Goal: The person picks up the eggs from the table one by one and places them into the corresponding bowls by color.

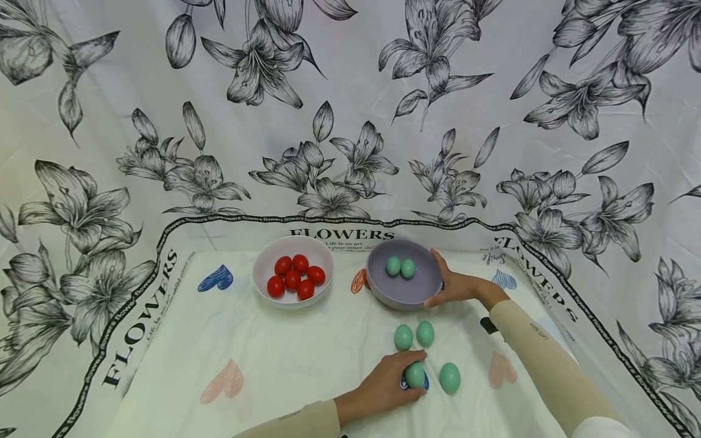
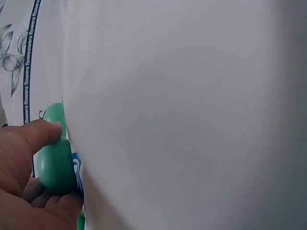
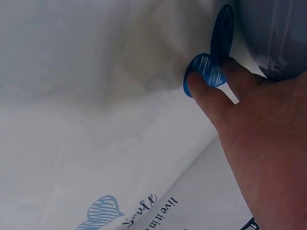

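My left hand (image 1: 386, 386) has its thumb and fingers around a green egg (image 1: 415, 375) low over the cloth. In the left wrist view, the thumb lies across the top of that green egg (image 2: 55, 167), with another green egg beyond it. Two green eggs lie just past the left hand, and one green egg (image 1: 450, 378) is to its right. My right hand (image 1: 462, 286) holds the right side of a purple-grey bowl (image 1: 405, 301), thumb toward the front and fingers toward the back. Inside this bowl are two green eggs (image 1: 400, 267).
A white bowl (image 1: 292, 301) with several small red rounded things (image 1: 292, 280) stands left of the purple one. White cloth (image 1: 263, 353) printed with hearts covers the table. Behind, a flower-printed curtain (image 1: 339, 91) rises. A small dark object (image 1: 489, 325) shows beside the right sleeve.
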A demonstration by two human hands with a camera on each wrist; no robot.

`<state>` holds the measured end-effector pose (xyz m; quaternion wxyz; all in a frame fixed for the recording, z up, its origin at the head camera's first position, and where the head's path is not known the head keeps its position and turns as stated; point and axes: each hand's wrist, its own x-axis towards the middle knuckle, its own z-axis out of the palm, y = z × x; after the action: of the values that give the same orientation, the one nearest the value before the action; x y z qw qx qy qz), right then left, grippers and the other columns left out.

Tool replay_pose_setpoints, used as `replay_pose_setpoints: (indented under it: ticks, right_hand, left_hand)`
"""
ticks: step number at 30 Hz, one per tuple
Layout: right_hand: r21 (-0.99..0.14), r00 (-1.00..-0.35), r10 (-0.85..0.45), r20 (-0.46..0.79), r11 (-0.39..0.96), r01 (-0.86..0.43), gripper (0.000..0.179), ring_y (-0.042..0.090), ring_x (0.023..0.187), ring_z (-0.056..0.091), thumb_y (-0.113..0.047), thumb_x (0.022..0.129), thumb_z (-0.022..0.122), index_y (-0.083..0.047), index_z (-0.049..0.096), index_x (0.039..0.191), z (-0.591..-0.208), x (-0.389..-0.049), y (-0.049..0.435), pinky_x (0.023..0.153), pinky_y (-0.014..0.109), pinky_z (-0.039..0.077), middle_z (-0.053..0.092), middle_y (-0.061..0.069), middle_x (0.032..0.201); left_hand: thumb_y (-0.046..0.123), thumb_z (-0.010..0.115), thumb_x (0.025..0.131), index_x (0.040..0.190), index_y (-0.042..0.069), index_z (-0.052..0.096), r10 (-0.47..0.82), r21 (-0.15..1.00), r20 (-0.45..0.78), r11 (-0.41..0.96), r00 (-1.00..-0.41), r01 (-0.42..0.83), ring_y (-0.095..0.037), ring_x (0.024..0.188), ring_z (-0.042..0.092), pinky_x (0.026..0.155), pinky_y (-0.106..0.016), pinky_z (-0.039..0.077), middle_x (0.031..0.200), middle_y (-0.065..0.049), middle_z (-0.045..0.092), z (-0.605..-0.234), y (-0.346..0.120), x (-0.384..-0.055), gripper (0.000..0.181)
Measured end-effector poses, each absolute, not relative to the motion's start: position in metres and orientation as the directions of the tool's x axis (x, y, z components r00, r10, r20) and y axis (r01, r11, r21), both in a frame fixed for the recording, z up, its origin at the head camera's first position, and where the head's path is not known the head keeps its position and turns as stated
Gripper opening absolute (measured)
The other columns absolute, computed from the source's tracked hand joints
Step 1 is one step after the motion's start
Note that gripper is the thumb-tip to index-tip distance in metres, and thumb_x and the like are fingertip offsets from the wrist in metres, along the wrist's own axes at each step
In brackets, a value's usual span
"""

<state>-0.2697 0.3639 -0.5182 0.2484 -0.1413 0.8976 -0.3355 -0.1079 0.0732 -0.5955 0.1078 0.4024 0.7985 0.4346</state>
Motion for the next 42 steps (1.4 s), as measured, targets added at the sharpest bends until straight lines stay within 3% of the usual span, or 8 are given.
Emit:
replay_pose_setpoints:
  ticks: [9,17,23,29,33,38,42]
  right_hand:
    - [-0.668,-0.841,-0.42,-0.341,0.737,-0.098,0.152,0.052,0.158,0.014,-0.045,0.08,0.093,-0.016,-0.032,0.162,-0.511,-0.272,0.366,0.126,0.066,0.02,-0.014,0.027,0.173]
    - [-0.666,-0.839,-0.412,-0.356,0.742,-0.081,0.151,0.052,0.157,0.018,-0.048,0.081,0.092,-0.019,-0.032,0.162,-0.515,-0.272,0.371,0.125,0.065,0.024,-0.011,0.027,0.173]
    - [-0.666,-0.842,-0.415,-0.345,0.74,-0.091,0.152,0.051,0.157,0.017,-0.047,0.081,0.092,-0.015,-0.032,0.162,-0.514,-0.272,0.374,0.125,0.065,0.023,-0.013,0.027,0.173]
    - [-0.668,-0.837,-0.422,-0.348,0.738,-0.095,0.153,0.053,0.154,0.025,-0.049,0.08,0.092,-0.016,-0.034,0.161,-0.514,-0.268,0.374,0.124,0.065,0.026,-0.007,0.031,0.173]
    - [-0.67,-0.833,-0.422,-0.359,0.738,-0.085,0.153,0.054,0.153,0.026,-0.051,0.08,0.091,-0.016,-0.034,0.161,-0.516,-0.266,0.373,0.123,0.066,0.027,-0.002,0.035,0.171]
    - [-0.675,-0.832,-0.426,-0.356,0.733,-0.087,0.152,0.053,0.155,0.023,-0.051,0.08,0.091,-0.015,-0.032,0.162,-0.519,-0.266,0.372,0.124,0.065,0.025,-0.004,0.034,0.172]
    - [-0.671,-0.83,-0.434,-0.349,0.734,-0.102,0.152,0.051,0.156,0.021,-0.052,0.08,0.091,-0.016,-0.031,0.163,-0.523,-0.267,0.368,0.126,0.063,0.024,-0.008,0.029,0.173]
  left_hand:
    - [0.034,0.079,0.098,0.154,0.014,0.054,0.757,0.756,0.181,0.302,-0.628,0.581,-0.009,0.136,0.056,0.112,-0.029,0.048,0.15,0.002,0.06,-0.584,0.071,-0.114,0.064]
    - [0.031,0.078,0.099,0.159,0.02,0.048,0.77,0.816,0.233,0.178,-0.594,0.55,-0.006,0.141,0.05,0.115,-0.028,0.046,0.157,0.007,0.053,-0.546,0.061,-0.128,0.068]
    - [0.024,0.08,0.098,0.159,0.017,0.047,0.732,0.83,0.31,0.102,-0.607,0.548,-0.017,0.142,0.054,0.115,-0.027,0.045,0.158,-0.002,0.053,-0.507,0.05,-0.161,0.07]
    - [0.024,0.084,0.094,0.156,0.016,0.053,0.665,0.776,0.331,0.213,-0.67,0.594,-0.014,0.136,0.058,0.111,-0.032,0.051,0.155,-0.003,0.056,-0.476,0.04,-0.212,0.07]
    - [0.019,0.084,0.093,0.155,0.012,0.053,0.681,0.713,0.306,0.299,-0.665,0.634,-0.019,0.14,0.056,0.114,-0.032,0.048,0.158,-0.006,0.055,-0.464,0.04,-0.252,0.07]
    - [0.017,0.084,0.093,0.153,0.002,0.053,0.74,0.616,0.184,0.426,-0.647,0.663,-0.026,0.139,0.057,0.114,-0.036,0.049,0.154,-0.012,0.058,-0.467,0.048,-0.29,0.07]
    - [0.009,0.085,0.089,0.148,0.001,0.058,0.756,0.542,0.082,0.513,-0.649,0.666,-0.026,0.133,0.06,0.112,-0.038,0.051,0.145,-0.013,0.064,-0.477,0.058,-0.308,0.065]
